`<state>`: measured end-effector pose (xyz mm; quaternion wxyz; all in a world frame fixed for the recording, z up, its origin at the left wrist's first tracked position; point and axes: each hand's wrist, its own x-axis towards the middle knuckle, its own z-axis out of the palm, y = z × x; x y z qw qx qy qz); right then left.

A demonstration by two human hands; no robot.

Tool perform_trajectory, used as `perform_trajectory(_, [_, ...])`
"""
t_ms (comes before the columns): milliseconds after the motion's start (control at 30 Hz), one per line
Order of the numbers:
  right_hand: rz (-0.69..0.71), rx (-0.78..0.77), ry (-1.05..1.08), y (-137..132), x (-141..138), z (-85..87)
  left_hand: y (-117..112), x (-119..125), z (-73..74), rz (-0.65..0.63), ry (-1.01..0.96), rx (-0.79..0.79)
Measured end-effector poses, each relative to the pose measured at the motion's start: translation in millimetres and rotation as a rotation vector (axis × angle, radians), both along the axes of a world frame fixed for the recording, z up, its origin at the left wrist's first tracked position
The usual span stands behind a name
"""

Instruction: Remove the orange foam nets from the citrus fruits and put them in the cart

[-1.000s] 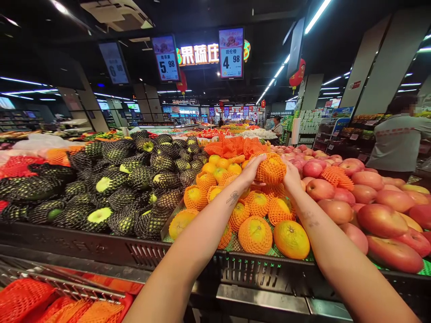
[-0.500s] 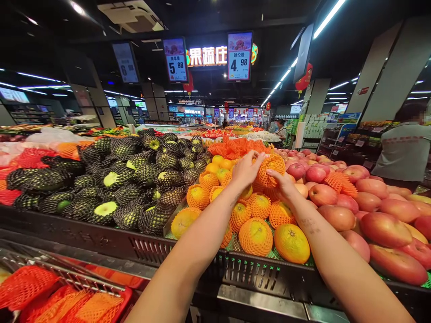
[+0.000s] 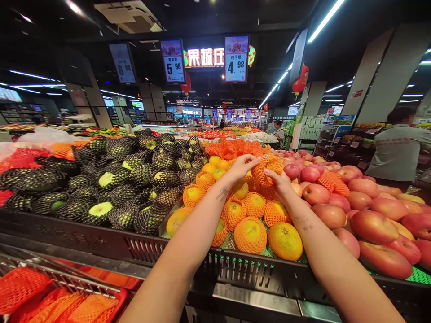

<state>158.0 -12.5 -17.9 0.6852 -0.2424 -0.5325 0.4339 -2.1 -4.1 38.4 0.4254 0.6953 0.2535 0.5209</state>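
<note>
An orange in an orange foam net (image 3: 268, 170) is held up over the heap of oranges, a small red-and-white sticker on its top. My right hand (image 3: 280, 185) grips it from the right and below, thumb across its near side. From the left, my left hand (image 3: 241, 167) has its fingers closed at the net's upper left edge; some of its fingertips are hidden. Below both hands lie netted oranges (image 3: 250, 235) and a bare orange (image 3: 285, 241) at the black crate's front.
Green fruits in black nets (image 3: 101, 211) fill the left of the stand. Red apples (image 3: 373, 224) are heaped on the right. A black crate wall (image 3: 249, 271) runs along the front. Discarded foam nets (image 3: 23, 287) lie in a basket at lower left. A person (image 3: 393, 150) stands at far right.
The view has shifted slightly to the right. My left fingers have moved down a little against the netted orange's upper edge, and my right hand still holds it.
</note>
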Motion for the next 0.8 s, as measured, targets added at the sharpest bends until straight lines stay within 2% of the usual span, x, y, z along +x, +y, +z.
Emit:
perform_trajectory(167, [0.069,-0.036,-0.023,-4,2,2.0,4,1,-0.4,0.013,-0.221,-0.163])
perform_trajectory(333, [0.091,-0.105,0.088,-12,2,7.8,4,-4,0.0,-0.02,-0.156,-0.281])
perform_trajectory(500, [0.019,-0.174,0.213,-14,4,10.9,-2,-8,1.7,-0.102,-0.105,-0.299])
perform_trajectory(667, [-0.013,-0.164,0.256,-13,4,11.8,-2,-10,1.6,-0.191,-0.125,-0.323])
perform_trajectory(800, [0.042,-0.141,0.234,-13,5,13.2,1,-9,0.2,-0.167,-0.125,-0.349])
